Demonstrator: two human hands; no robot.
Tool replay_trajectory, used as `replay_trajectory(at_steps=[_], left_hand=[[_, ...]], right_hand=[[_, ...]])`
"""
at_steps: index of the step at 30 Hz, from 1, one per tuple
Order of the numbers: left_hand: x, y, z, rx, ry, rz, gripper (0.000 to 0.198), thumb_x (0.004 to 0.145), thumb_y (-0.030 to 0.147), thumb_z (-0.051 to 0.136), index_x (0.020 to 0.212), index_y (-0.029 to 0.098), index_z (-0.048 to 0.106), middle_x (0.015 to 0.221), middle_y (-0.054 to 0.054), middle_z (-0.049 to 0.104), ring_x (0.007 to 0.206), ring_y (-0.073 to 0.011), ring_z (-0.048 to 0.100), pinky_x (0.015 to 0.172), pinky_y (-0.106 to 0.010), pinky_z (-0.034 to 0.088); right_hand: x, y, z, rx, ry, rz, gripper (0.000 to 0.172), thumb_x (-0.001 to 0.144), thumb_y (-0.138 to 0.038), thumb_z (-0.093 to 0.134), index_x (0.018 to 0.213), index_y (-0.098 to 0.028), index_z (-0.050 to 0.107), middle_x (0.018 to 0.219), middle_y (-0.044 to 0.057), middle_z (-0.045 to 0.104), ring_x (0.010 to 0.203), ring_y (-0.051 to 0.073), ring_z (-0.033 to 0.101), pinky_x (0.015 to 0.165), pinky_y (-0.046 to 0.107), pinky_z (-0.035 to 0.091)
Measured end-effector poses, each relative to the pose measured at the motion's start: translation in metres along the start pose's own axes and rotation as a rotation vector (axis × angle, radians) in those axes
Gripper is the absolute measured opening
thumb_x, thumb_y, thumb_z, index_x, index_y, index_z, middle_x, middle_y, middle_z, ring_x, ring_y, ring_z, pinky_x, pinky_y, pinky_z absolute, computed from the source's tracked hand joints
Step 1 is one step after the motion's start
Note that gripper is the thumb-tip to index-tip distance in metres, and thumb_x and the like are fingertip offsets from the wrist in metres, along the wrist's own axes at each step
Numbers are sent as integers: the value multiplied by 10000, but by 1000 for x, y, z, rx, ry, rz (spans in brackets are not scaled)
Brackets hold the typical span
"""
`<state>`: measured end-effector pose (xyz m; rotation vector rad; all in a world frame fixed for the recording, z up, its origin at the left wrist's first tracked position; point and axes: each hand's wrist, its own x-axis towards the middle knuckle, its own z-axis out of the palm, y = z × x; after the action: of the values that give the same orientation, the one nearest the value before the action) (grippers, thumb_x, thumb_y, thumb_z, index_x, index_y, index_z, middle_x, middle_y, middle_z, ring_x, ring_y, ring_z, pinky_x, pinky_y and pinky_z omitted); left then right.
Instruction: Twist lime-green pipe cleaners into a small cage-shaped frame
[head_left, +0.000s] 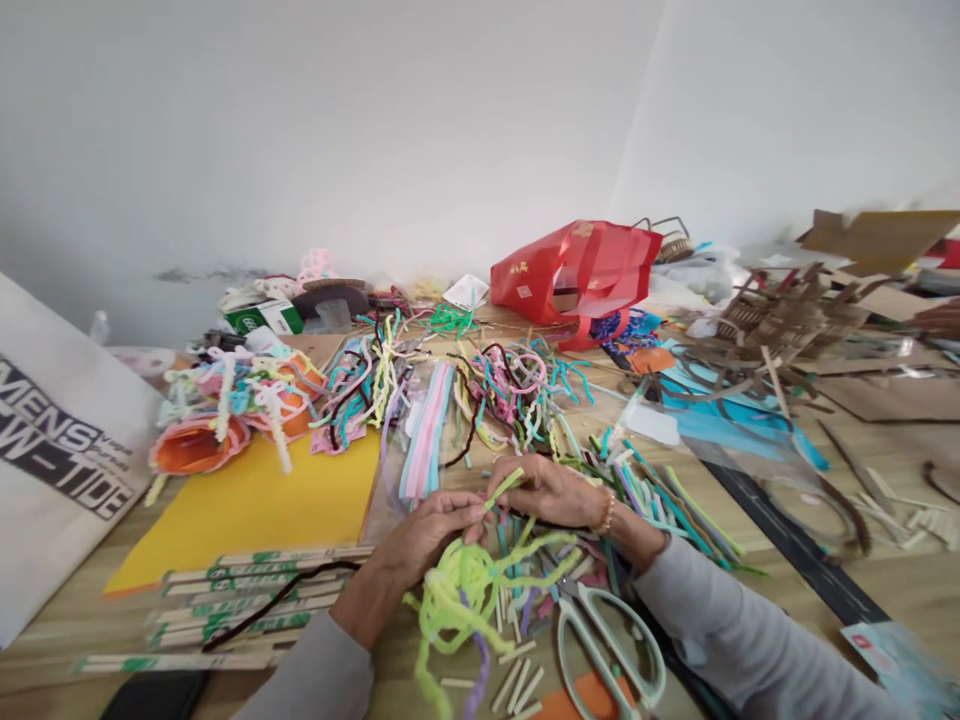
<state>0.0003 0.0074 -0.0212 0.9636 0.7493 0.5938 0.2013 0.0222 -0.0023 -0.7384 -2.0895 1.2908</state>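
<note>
Between my two hands a yellow-green pipe cleaner is pinched, its short end pointing up and to the right. My left hand closes thumb and fingers on it from the left. From the other side my right hand, with a beaded bracelet at the wrist, grips it too; some of its fingertips are hidden. Just below hangs or lies a coiled bundle of yellow-green pipe cleaners, with a purple pipe cleaner trailing from it. Scissors with pale green handles lie under my right wrist.
Loose pipe cleaners pile up ahead. Yellow sheets and wrapped sticks lie left, beside a white bag. A red bag stands at the back. Brown woven strips and short wooden pieces are right.
</note>
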Motion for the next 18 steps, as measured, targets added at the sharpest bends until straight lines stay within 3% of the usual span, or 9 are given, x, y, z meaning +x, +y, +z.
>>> replay_trajectory(at_steps=[4,8,13,18], left_hand=[[0,0,-1,36,-37,-14,317,679,417,724,629,116,639,475,28,496,450,-84,475,462,-192,336],[1,-3,-1,110,34,48,354,719,456,680,628,116,648,466,29,485,425,-78,450,447,-196,320],[3,-4,-2,95,12,79,315,702,432,704,707,118,681,426,42,445,503,-115,524,505,-199,362],[3,-7,-2,136,86,139,311,711,431,696,698,121,663,447,44,484,419,-68,426,456,-189,307]], right_hand=[[0,-10,-6,-256,9,-131,173,883,-133,495,880,-141,667,807,34,629,772,136,572,751,259,436],[1,-8,-6,-274,29,-135,167,870,-130,510,897,-141,675,822,44,632,791,145,569,761,264,432],[1,-1,-2,-17,62,67,148,854,-246,565,885,-122,640,786,39,624,693,128,561,614,222,424],[2,7,-3,237,16,230,229,805,-330,627,869,-112,591,643,-8,578,533,83,483,504,190,367]])
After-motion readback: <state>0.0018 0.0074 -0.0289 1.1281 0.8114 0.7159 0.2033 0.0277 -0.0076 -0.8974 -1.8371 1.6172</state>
